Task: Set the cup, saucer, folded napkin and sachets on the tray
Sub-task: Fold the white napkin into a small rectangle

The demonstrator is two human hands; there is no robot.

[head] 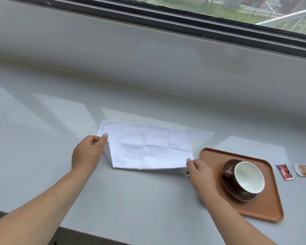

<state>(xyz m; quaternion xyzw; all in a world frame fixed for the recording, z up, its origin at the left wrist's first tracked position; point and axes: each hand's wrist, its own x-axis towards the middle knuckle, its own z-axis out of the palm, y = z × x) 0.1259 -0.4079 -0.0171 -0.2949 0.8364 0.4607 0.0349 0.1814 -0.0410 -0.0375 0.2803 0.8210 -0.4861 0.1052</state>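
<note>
A white paper napkin (147, 145) lies creased on the grey counter, its near edge lifted off the surface. My left hand (88, 152) pinches its left side, and my right hand (198, 169) pinches its near right corner. To the right sits an orange-brown tray (272, 206). On the tray a brown saucer (227, 184) carries a brown cup (249, 176) with a white inside. Two sachets lie on the counter right of the tray: a red one (285, 172) and a brown one (303, 171).
The grey counter (42, 131) runs left to right and meets a low grey wall (113, 55) under a dark-framed window (184, 16). The counter's near edge (88, 231) crosses the bottom of the view.
</note>
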